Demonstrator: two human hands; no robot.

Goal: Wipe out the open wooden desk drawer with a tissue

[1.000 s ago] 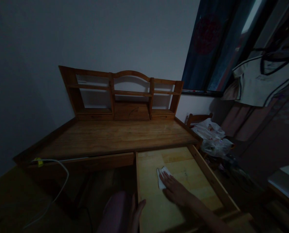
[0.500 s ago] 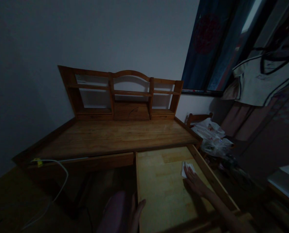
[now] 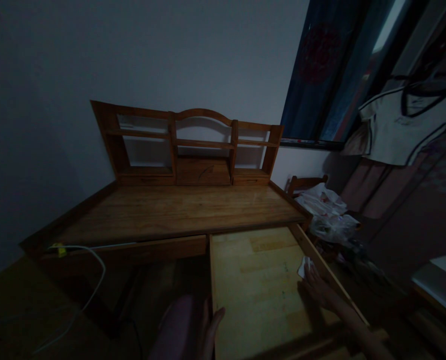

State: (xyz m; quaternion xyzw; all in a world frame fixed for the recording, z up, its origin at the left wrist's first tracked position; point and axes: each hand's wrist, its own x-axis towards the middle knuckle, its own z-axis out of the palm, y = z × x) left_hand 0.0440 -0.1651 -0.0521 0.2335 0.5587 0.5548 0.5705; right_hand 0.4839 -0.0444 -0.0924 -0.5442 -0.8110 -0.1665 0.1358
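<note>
The right hand (image 3: 316,286) lies palm-down, fingers (image 3: 308,270) flat on a white cloth (image 3: 304,265) at the drawer's (image 3: 253,280) right wall.

One table (image 3: 178,210), one open drawer (image 3: 260,290), one white cloth (image 3: 304,266). Two hands (image 3: 316,289). One cable (image 3: 95,270), one chair (image 3: 306,183).

The right hand (image 3: 318,288) is reaching forward with the forearm stretching back toward the lower right, palm facing down and fingers pressing flat. The left hand (image 3: 210,327) is resting low near the body, thumb pointing up and fingers loosely extended.
</note>
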